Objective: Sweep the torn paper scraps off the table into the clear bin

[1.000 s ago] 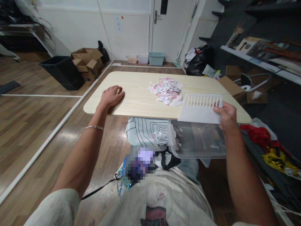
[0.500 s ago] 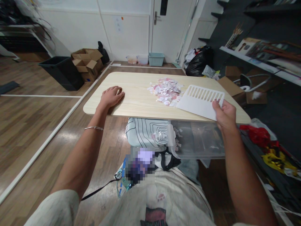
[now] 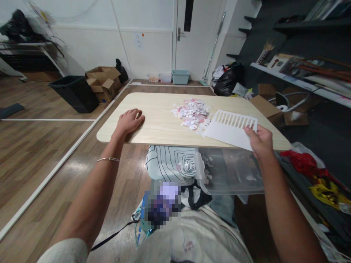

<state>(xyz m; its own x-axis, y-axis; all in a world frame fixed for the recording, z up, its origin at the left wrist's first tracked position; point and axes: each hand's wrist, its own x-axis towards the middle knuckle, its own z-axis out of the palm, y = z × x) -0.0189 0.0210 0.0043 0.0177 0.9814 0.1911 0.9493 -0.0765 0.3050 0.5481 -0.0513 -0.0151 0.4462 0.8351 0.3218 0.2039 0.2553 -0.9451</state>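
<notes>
My right hand (image 3: 260,140) grips the near right corner of a flat white plastic scraper (image 3: 230,128) with a slotted far edge. The scraper lies low over the light wooden table (image 3: 161,124), its left edge touching a heap of pink and white paper scraps (image 3: 192,112). My left hand (image 3: 129,121) rests palm down on the table near its left front edge, fingers together, holding nothing. Under the table's front edge a clear plastic bin (image 3: 233,171) with a few scraps in it sits on my lap.
A patterned bag (image 3: 171,160) lies beside the bin below the table. A black crate (image 3: 74,93) and open cardboard boxes (image 3: 103,82) stand on the floor at far left. Black rubbish bags (image 3: 229,78) and shelves (image 3: 301,78) crowd the right side.
My right hand has lowered and tilted the scraper from upright at the table's front edge to nearly flat, and moved it left against the scrap heap. My left hand stayed put.
</notes>
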